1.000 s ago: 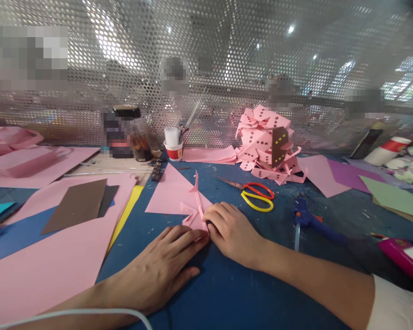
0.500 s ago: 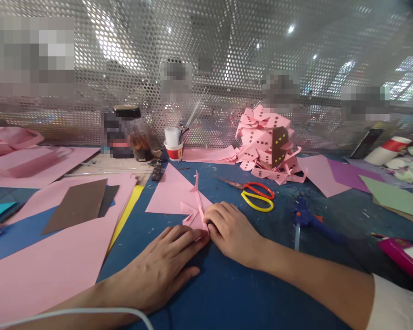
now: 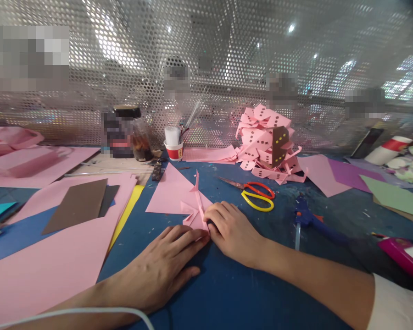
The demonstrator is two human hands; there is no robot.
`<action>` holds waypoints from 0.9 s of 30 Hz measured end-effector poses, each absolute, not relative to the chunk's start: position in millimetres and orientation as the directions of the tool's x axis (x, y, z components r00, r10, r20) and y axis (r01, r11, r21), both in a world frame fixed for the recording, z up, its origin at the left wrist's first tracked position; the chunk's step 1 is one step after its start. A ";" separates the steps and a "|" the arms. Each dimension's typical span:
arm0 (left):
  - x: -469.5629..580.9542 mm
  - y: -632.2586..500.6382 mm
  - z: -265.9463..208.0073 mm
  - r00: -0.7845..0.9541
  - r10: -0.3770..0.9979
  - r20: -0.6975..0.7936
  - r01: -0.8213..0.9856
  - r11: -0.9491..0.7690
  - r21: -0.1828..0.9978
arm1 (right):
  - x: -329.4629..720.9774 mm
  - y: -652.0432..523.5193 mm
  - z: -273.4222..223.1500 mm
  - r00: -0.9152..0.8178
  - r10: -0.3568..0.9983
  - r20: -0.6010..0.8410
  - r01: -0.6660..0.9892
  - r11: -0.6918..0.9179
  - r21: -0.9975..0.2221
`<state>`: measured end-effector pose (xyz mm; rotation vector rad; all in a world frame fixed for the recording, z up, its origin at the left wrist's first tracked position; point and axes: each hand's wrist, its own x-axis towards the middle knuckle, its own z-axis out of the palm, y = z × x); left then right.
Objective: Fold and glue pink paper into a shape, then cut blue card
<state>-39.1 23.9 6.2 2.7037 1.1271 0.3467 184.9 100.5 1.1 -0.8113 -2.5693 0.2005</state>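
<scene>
A folded pink paper piece (image 3: pixel 193 215), with a narrow raised strip standing up from it, lies on the blue tabletop. Its near end is under my fingertips. My left hand (image 3: pixel 167 263) lies flat, fingers stretched out and thumb apart, the fingertips pressing on that end. Curled fingers and thumb of my right hand (image 3: pixel 232 233) pinch the paper's right edge; the exact grip is partly hidden. Behind the piece is a pink paper sheet (image 3: pixel 167 192) with a pointed top. Scissors (image 3: pixel 258 197) with one red and one yellow handle lie open to the right, beyond my right hand.
A pink paper model (image 3: pixel 263 142) with dark squares stands at the back. Left of it are a paper cup (image 3: pixel 174 151) and a lidded jar (image 3: pixel 141 137). A blue glue gun (image 3: pixel 306 217) lies right. Paper sheets (image 3: pixel 65 261) cover the left; a white cable (image 3: pixel 99 310) crosses my left forearm.
Almost nothing differs. Both hands keep their places on the pink paper, and the view has shifted only very slightly.
</scene>
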 end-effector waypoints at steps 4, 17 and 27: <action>-38.6 24.3 7.1 0.679 0.722 0.135 0.678 -0.687 0.263 | 185.1 100.1 1.2 -0.741 0.573 0.351 0.517 0.820 -0.247; -38.5 23.9 7.5 0.671 0.722 0.167 0.674 -0.688 0.269 | 185.2 100.5 0.4 -0.738 0.568 0.364 0.511 0.823 -0.247; -38.2 24.7 7.8 0.677 0.720 0.156 0.674 -0.691 0.263 | 185.3 100.5 0.9 -0.741 0.568 0.357 0.510 0.823 -0.251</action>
